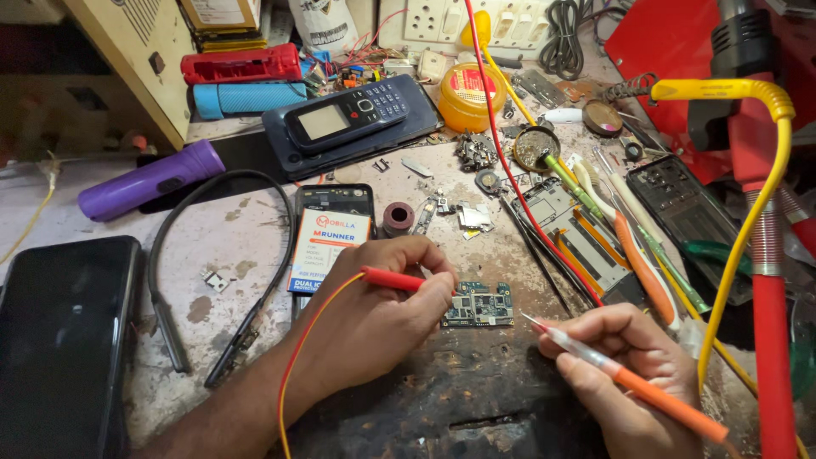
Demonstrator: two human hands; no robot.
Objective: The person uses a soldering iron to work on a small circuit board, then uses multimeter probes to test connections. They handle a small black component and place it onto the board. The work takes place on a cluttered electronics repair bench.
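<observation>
black phone [59,340] cut off left, probe tip [448,299] probably hidden

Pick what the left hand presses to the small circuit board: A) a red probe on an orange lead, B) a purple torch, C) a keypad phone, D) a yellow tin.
A: the left hand holds a red probe whose tip meets the circuit board.
</observation>
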